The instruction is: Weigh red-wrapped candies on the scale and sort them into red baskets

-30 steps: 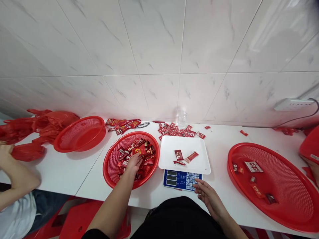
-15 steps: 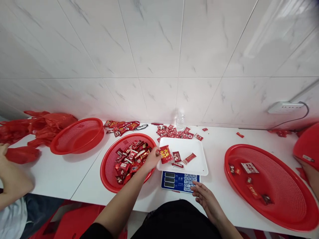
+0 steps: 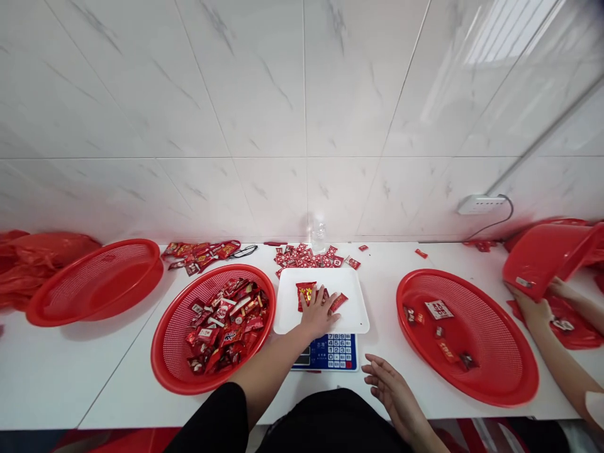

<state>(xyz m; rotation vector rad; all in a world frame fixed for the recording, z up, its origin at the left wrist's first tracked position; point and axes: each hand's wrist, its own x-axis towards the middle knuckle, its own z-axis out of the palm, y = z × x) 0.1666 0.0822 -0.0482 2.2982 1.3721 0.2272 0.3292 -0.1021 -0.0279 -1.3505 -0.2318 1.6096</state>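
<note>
My left hand (image 3: 319,313) lies over the white tray (image 3: 352,286) of a digital scale, its fingers spread on small red snack packets. A red packet with yellow lettering (image 3: 306,294) shows beside the thumb side, and a narrow red packet (image 3: 338,302) pokes out by the fingertips. The hand hides the others. Below the tray sits the blue keypad (image 3: 337,352) of the scale, its display partly behind my forearm. My right hand (image 3: 392,391) hovers at the table's front edge, right of the keypad, fingers loosely stretched and holding nothing.
A red basket (image 3: 163,343) full of wrapped snacks stands left of the scale; another red basket (image 3: 136,302) is farther left. At right, a red basket (image 3: 509,352) holds several packets. Loose packets (image 3: 306,258) and a clear bottle (image 3: 319,233) lie behind. A co-worker's hands (image 3: 535,311) tip a red container (image 3: 538,258).
My left hand has set the yellow-lettered packet on the tray, let go and spread over the packets. My view has turned right. The co-worker's container at right is now tipped.
</note>
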